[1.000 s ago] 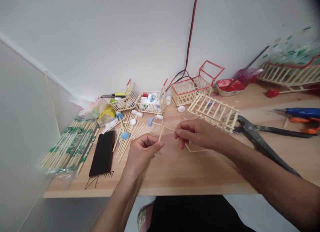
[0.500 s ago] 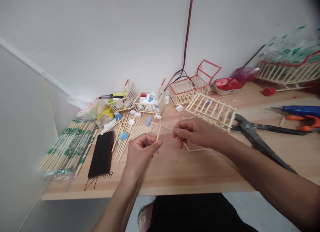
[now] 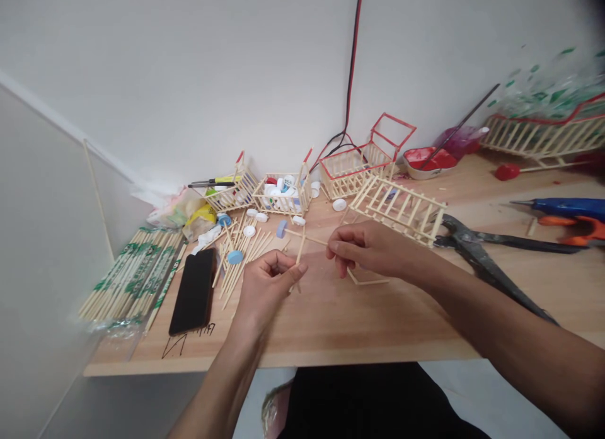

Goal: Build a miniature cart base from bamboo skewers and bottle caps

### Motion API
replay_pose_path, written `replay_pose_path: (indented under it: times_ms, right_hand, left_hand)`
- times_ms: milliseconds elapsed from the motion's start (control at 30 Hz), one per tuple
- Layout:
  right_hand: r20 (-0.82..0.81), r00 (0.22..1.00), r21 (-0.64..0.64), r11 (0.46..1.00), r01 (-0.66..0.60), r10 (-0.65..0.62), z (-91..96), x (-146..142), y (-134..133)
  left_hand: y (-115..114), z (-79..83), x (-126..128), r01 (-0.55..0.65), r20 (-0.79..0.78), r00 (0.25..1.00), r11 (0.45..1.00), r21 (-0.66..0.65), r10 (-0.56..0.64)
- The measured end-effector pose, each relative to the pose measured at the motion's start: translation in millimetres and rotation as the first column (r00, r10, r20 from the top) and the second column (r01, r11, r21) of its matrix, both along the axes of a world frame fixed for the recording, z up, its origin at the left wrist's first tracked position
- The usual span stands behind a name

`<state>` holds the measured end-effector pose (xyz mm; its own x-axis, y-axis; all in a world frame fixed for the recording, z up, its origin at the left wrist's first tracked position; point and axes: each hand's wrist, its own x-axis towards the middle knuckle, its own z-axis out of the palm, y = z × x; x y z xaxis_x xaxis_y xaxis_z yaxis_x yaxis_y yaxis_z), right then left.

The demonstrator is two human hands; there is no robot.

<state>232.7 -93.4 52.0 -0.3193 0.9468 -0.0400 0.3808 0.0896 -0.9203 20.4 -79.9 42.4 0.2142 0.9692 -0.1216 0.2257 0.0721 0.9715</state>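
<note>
My left hand (image 3: 269, 281) pinches a thin wooden stick (image 3: 301, 249) that points up and away from the thumb. A second stick (image 3: 316, 240) runs leftward from the fingers of my right hand (image 3: 357, 249), which are closed on its end. Both sticks meet just beyond my left fingertips; whether they are joined I cannot tell. A lilac-blue bottle cap (image 3: 282, 229) sits behind the crossing. Under my right hand lies a bent pair of thin sticks (image 3: 368, 282). Close behind that hand, a small stick-built frame (image 3: 401, 206) rests on its side.
Loose sticks (image 3: 243, 262), a phone (image 3: 192, 292) and bagged chopsticks (image 3: 135, 275) lie at left. Behind are small stick carts, one holding caps (image 3: 283, 193), another red-rimmed (image 3: 354, 168). Pincers (image 3: 477, 256), a blue glue gun (image 3: 567, 208) and red paint (image 3: 430, 162) are at right.
The view has shifted slightly. Both hands keep nearly the same pose, with the two sticks still meeting between them.
</note>
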Motion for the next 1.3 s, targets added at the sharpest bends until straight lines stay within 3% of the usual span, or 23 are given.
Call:
replay_pose_path:
  times_ms: [1300]
  right_hand:
    - [0.099,0.995,0.052,0.999,0.007,-0.012,-1.3,3.4,3.8]
  left_hand:
    - [-0.2,4.6,-0.6,0.087,0.019,0.996,0.996,-0.036,-0.086]
